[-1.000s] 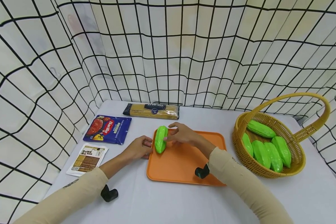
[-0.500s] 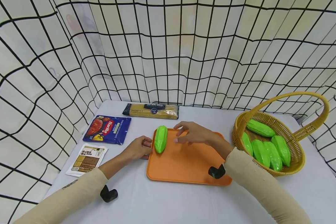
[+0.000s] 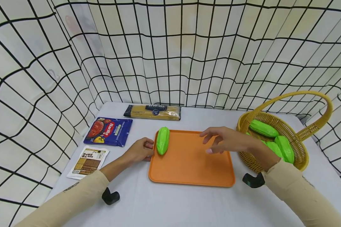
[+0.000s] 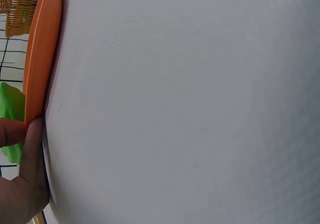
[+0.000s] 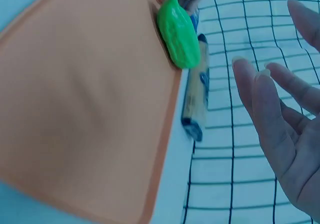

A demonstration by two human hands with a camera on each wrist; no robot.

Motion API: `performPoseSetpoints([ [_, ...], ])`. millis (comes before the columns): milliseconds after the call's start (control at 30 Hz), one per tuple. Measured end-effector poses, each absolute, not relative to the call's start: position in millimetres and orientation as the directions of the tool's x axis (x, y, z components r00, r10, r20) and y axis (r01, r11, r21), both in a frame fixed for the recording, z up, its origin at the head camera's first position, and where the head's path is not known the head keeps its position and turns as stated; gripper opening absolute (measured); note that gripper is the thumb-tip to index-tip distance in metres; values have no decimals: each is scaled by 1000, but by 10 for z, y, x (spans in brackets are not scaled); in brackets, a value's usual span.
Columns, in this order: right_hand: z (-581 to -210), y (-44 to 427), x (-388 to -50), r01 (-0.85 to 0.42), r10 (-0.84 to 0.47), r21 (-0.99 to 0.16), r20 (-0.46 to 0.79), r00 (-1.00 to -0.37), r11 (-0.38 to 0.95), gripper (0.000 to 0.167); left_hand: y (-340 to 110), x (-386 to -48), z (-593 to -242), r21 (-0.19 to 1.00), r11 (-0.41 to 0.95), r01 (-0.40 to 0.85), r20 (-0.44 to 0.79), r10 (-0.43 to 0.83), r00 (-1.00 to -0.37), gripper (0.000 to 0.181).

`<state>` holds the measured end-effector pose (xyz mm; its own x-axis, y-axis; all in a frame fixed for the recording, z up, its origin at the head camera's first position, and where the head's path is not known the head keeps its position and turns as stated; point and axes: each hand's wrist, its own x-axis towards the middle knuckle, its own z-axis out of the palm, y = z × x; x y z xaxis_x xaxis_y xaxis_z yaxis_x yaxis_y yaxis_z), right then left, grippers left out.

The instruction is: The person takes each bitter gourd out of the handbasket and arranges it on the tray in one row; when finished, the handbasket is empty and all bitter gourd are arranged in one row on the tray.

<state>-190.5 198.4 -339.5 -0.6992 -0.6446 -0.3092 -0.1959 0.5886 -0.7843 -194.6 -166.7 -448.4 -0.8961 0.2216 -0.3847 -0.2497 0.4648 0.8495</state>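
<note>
An orange tray (image 3: 191,164) lies on the white table, with one green fruit-like piece (image 3: 163,141) along its left side. At the tray's left edge my left hand (image 3: 140,150) pinches the rim between thumb and fingers, which the left wrist view shows close up at the orange rim (image 4: 42,54). My right hand (image 3: 228,139) hovers over the tray's right part, fingers loosely bent and holding nothing. In the right wrist view that hand (image 5: 287,119) is apart from the green piece (image 5: 177,31). Several more green pieces (image 3: 262,128) lie in a wicker basket (image 3: 245,159), partly hidden by my right arm.
Behind the tray lies a spaghetti pack (image 3: 156,112). A blue Barilla pouch (image 3: 109,131) and a white-and-brown packet (image 3: 88,161) are on the left. The basket's tall handle (image 3: 295,94) arches at the right. Black netting (image 3: 182,58) stands around the table.
My right hand has moved right, away from the green piece on the tray, toward the basket. My left hand has stayed at the tray's left edge.
</note>
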Motion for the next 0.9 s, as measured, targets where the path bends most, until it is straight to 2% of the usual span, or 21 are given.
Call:
performPoseSetpoints([
  [400,-3208,2860,-1651,-284,-627,-746,-223,-747,603,48,-1663,-1940,-4482,856,443,-267,-392,218,-894,51],
  [667,-3122,3349,-1622,-270,-593,-760,-183,-784,591,48,-1660,-1949,-4477,843,464,-273,-402,205,-892,51],
  [900,-3082,3589,-1753,-210,-475,-701,-205,-856,682,45,-1652,-1941,-4477,841,469,-270,-401,206,-893,52],
])
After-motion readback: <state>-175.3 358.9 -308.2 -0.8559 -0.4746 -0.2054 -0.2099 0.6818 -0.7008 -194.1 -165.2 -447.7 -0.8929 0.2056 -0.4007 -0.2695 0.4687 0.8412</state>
